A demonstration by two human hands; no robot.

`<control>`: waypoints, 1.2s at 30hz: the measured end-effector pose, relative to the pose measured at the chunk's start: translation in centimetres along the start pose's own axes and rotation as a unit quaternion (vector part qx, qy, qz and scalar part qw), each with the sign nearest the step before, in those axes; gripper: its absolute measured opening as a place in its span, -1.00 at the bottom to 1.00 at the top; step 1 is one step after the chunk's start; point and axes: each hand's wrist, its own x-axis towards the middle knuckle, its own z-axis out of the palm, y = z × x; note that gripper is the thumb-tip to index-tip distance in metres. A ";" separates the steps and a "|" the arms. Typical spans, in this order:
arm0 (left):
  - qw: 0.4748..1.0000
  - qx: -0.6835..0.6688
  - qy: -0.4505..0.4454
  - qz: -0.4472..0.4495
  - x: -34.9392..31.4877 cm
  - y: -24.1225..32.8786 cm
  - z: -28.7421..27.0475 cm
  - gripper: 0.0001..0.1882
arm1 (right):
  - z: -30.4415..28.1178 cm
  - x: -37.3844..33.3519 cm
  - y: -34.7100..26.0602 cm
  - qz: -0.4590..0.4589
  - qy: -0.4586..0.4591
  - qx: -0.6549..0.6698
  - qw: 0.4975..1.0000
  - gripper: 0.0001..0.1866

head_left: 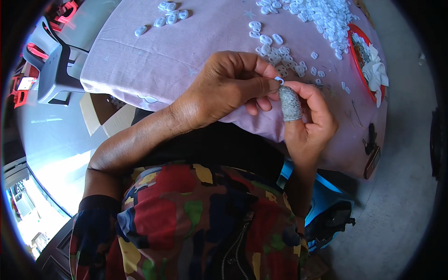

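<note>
Over the near edge of the table, both hands meet at a small white plastic piece (279, 80) with a ring-like end. My left hand (224, 86) pinches it between thumb and forefinger, the other fingers curled below. From the right, my right hand (313, 112) closes its thumb and forefinger at the same piece; a grey knitted sleeve (290, 105) wraps that thumb. Part of the piece is hidden by the fingertips. Just beyond them lie several loose flat white pieces (280, 58) with holes, on the pink tablecloth (135, 60).
A large heap of white pieces (322, 18) lies at the far right, with several oval ones (171, 18) far left. At the right edge stand a red basin (357, 63) with white cloth (374, 74) and keys (369, 145). A grey chair (56, 70) and cardboard box (95, 114) are left.
</note>
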 end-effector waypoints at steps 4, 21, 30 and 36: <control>1.000 -0.028 0.006 -0.008 0.1 0.3 0.1 -0.84 | -0.2 -0.1 0.4 -0.020 0.016 0.034 0.999 -0.83; 1.000 0.027 -0.014 0.000 0.1 0.2 -0.1 -0.83 | -0.7 0.1 -0.2 -0.028 -0.040 -0.043 0.998 -0.87; 0.999 0.013 -0.031 0.002 -0.7 0.4 0.0 -0.84 | -3.9 3.4 -0.5 0.013 -0.107 -0.060 0.992 -0.83; 0.999 0.016 -0.034 -0.010 -1.1 0.9 -0.4 -0.87 | -2.7 8.9 1.4 -0.143 -0.164 -0.257 0.941 -0.64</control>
